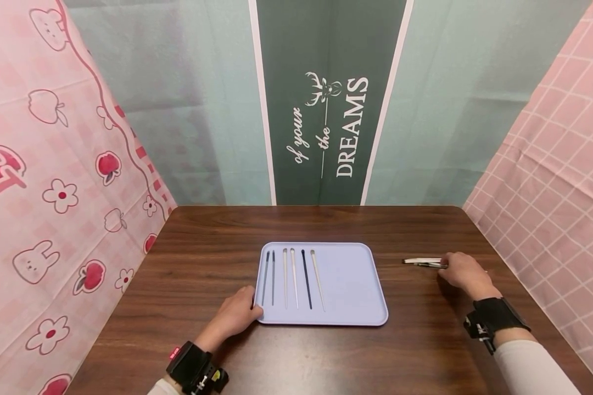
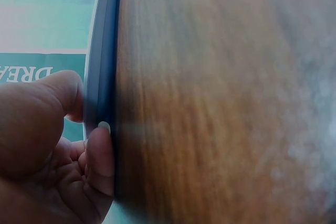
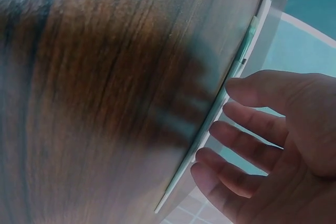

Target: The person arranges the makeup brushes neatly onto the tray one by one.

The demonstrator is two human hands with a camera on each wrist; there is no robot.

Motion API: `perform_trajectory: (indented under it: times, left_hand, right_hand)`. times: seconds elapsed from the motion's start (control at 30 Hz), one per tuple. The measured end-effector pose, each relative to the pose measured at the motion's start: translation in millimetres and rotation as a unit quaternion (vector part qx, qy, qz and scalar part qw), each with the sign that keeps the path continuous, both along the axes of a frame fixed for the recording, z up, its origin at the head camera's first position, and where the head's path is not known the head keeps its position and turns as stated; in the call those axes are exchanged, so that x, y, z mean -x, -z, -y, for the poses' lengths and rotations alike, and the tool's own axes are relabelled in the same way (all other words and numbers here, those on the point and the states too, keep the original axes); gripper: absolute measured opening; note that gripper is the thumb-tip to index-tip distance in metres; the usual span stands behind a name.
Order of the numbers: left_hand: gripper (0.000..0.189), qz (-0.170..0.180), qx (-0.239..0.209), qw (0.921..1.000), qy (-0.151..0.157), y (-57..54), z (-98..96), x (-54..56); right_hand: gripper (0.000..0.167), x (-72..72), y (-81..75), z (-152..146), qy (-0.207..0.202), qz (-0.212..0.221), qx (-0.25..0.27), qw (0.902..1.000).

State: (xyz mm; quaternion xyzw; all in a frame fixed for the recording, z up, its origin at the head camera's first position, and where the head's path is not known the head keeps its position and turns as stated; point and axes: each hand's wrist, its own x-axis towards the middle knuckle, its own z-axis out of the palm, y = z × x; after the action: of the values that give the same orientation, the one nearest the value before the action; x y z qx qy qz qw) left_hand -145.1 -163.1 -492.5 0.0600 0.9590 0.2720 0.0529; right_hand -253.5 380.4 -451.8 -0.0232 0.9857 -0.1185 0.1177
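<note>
A pale lavender tray (image 1: 351,285) lies on the brown table. Several thin brushes stand in a row across its left half, heads toward the far edge: dark ones such as the black brush (image 1: 307,280) and cream ones such as the cream brush (image 1: 318,281). My left hand (image 1: 238,311) grips the tray's near left corner, thumb over the rim and fingers against the outer side. At the right, my right hand (image 1: 465,271) is over a small bunch of brushes (image 1: 422,261), pale and dark green. In the right wrist view its fingers are slightly bent and spread, fingertips right at the brushes (image 3: 231,85).
The dark wood-grain table (image 1: 217,247) runs back to a green and teal cloth (image 1: 326,192) with lettering. Pink patterned cloth (image 1: 79,192) hangs at the left and pink checked cloth (image 1: 553,186) at the right, both close to the table edges.
</note>
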Motion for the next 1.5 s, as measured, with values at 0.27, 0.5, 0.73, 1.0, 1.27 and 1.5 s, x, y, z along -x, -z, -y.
perform_trajectory:
  times: [0.27, 0.5, 0.73, 1.0, 1.27, 1.5]
  left_hand:
    - [0.02, 0.005, -0.002, 1.0, 0.0, 1.1, 0.5, -0.2]
    - [0.018, 0.005, 0.001, 1.0, -0.001, 1.9, 1.7, -0.5]
    - [0.018, 0.004, 0.001, 1.0, 0.002, 1.8, 1.8, -1.0]
    - [0.02, 0.009, 0.002, 1.0, 0.001, 1.3, 1.7, -0.2]
    - [0.019, 0.006, 0.003, 1.0, 0.002, 2.3, 0.9, 0.9]
    - [0.02, 0.004, 0.006, 1.0, 0.0, 0.9, 0.7, 0.7]
  right_hand:
    - [0.03, 2.2, 3.3, -1, 0.009, -0.002, 0.006, 0.9999]
    - [0.024, 3.9, 7.6, -3, -0.019, -0.042, -0.003, 0.9989]
    - [0.017, 5.8, 14.4, -5, -0.059, -0.093, -0.029, 0.9935]
    - [0.021, 9.8, 17.2, -8, -0.083, -0.104, -0.048, 0.99]
    - [0.028, 11.3, 18.7, -11, -0.138, -0.117, -0.052, 0.9821]
    - [0.031, 11.0, 20.1, -15, -0.159, -0.143, -0.042, 0.976]
